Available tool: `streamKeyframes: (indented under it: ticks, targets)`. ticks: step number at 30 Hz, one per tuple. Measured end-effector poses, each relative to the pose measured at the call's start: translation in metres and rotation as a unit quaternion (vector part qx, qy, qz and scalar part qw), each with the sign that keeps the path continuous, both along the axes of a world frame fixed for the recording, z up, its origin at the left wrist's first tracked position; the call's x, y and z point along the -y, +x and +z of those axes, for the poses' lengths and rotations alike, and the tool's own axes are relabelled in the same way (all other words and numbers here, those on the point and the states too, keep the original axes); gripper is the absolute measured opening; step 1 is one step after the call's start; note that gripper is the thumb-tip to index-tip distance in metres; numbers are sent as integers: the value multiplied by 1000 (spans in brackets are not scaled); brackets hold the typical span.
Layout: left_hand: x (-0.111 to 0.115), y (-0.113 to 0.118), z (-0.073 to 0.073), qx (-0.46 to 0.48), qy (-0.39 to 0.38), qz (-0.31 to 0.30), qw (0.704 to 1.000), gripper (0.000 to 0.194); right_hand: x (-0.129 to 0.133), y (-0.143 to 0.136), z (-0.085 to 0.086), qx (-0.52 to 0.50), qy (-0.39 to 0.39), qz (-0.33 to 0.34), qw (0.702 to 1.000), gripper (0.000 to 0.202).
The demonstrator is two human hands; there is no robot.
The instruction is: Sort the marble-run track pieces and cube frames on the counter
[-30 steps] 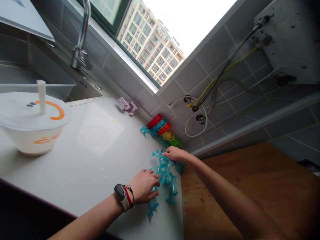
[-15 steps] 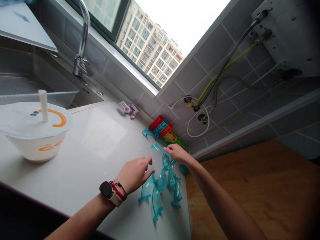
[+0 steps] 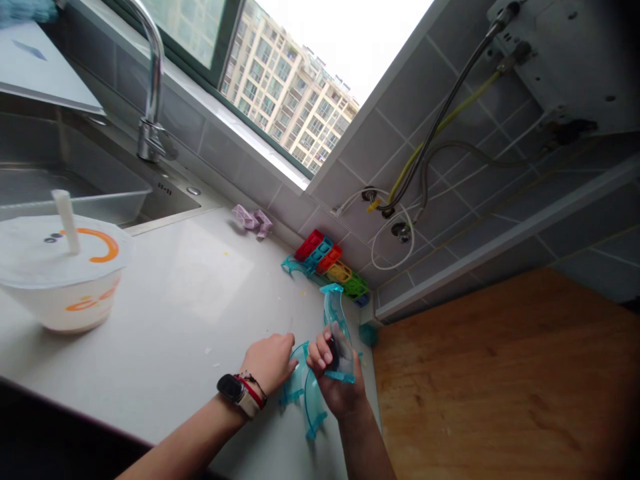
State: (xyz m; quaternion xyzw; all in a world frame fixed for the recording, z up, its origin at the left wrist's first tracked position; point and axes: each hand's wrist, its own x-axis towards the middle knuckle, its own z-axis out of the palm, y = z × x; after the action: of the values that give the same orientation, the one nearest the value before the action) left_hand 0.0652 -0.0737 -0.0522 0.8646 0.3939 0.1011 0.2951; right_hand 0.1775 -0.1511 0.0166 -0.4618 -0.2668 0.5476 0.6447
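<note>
My right hand [image 3: 337,380] is closed around a see-through blue curved track piece [image 3: 343,357], palm turned up. Another clear blue curved piece [image 3: 334,308] rises beyond its fingers; whether the two are joined I cannot tell. My left hand [image 3: 267,363], with a watch and bracelets at the wrist, hovers beside a blue curved piece [image 3: 294,395] on the counter. Its fingers are bent, with a gap between thumb and forefinger, and nothing shows in them. A further curved piece [image 3: 314,407] lies between the hands. My right hand hides part of the counter behind it.
Coloured plastic blocks [image 3: 330,259] line the wall, a blue piece [image 3: 297,265] beside them. Purple pieces [image 3: 253,220] lie farther left. A lidded cup with a straw [image 3: 80,300] stands near the sink [image 3: 175,207]. A teal round object [image 3: 368,335] sits by the wooden board [image 3: 475,360].
My right hand has drawn back toward me and turned palm up, bringing the blue track piece with it. The left hand has lowered slightly toward the curved piece. The view has shifted a little.
</note>
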Motion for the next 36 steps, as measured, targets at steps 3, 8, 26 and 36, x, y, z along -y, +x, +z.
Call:
streamKeyframes:
  ticks: [3, 8, 26, 36]
  targets:
    - [-4, -3, 1, 3, 0, 3, 1000, 29, 3, -3, -4, -41, 23, -2, 999, 32]
    - [-8, -5, 2, 10, 3, 6, 1000, 31, 5, 1, -12, -66, 36, -34, 997, 28]
    - [2, -20, 37, 1, 24, -36, 999, 27, 39, 24, -17, 4, 60, -137, 989, 30]
    - [26, -10, 42, -27, 2, -107, 994, 23, 65, 29, -26, 41, 53, -180, 981, 33]
